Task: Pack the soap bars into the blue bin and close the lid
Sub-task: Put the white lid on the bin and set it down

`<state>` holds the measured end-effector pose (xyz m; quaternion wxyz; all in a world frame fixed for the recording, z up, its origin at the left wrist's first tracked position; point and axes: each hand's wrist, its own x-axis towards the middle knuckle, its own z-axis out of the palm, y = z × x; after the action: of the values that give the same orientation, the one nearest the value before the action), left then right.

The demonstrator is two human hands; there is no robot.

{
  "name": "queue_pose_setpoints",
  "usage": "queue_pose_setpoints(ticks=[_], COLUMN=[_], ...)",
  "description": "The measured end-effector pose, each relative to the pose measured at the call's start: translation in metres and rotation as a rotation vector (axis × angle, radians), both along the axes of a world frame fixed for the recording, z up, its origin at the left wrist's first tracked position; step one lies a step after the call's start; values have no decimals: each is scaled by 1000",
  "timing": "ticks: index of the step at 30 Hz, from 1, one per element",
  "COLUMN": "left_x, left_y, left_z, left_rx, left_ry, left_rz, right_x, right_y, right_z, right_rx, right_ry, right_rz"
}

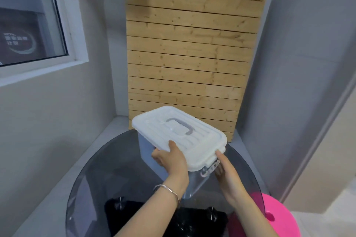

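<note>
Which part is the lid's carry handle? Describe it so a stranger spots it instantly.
Start at the round dark glass table; on it stands a blue bin topped by a white lid. The handle is the grey loop lying flat in the lid's middle, the only grey piece on that ribbed white surface.
</note>
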<state>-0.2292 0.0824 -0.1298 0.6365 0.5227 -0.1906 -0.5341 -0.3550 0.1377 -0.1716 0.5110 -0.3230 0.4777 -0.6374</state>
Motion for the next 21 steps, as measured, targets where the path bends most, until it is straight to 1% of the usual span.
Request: queue_pose_setpoints(ticks=[4, 6, 8, 10, 13, 16, 19, 21], left_x=[-43, -55, -59, -54, -32, 1, 36, 55], left_y=[-5, -9, -12, -18, -33, -56, -83, -102], left_z=[-4, -5, -7, -9, -10, -9, -5, -4], left_rx=[6, 11, 36, 51, 41, 48, 92, 105], left_ry=[-111, -170, -228, -250, -191, -157, -96, -108], left_rz=[-39, -92, -137, -127, -56, -16, -58, -165], right_x=[-8, -11, -13, -13, -10, -4, -2, -1], right_y=[-1, -6, -11, -15, -23, -33, -37, -39], right_z=[-3, 2, 9, 18, 32, 37, 36, 36], right_rx=[-28, -57, -90, -100, -53, -9, 13, 38], right_ry=[-76, -167, -213, -161, -8, 108, 191, 235], right_rz=[29, -46, -192, -278, -283, -359, -421, -439])
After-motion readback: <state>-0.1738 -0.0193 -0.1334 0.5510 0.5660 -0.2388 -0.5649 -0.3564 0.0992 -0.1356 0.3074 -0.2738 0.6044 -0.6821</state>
